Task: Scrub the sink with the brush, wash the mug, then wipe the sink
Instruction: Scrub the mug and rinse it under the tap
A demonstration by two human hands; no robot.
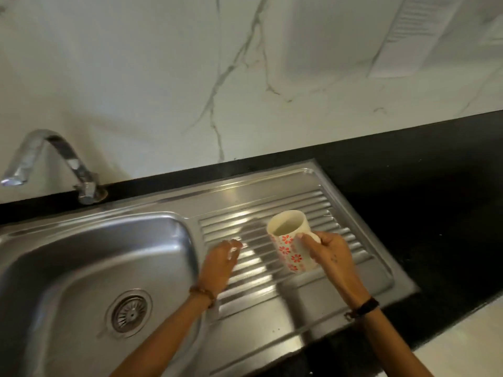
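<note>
A white mug with red flowers is tilted over the ribbed steel drainboard, its mouth facing up and left. My right hand grips it by the handle side, thumb across the mug wall. My left hand hovers over the left part of the drainboard beside the basin, fingers relaxed, holding nothing. The steel sink basin with its round drain strainer lies at the left. No brush or cloth is in view.
A chrome tap arches over the basin from the back rim. Black counter runs behind and to the right of the sink. A white marble wall rises behind. A pale surface shows at the bottom right.
</note>
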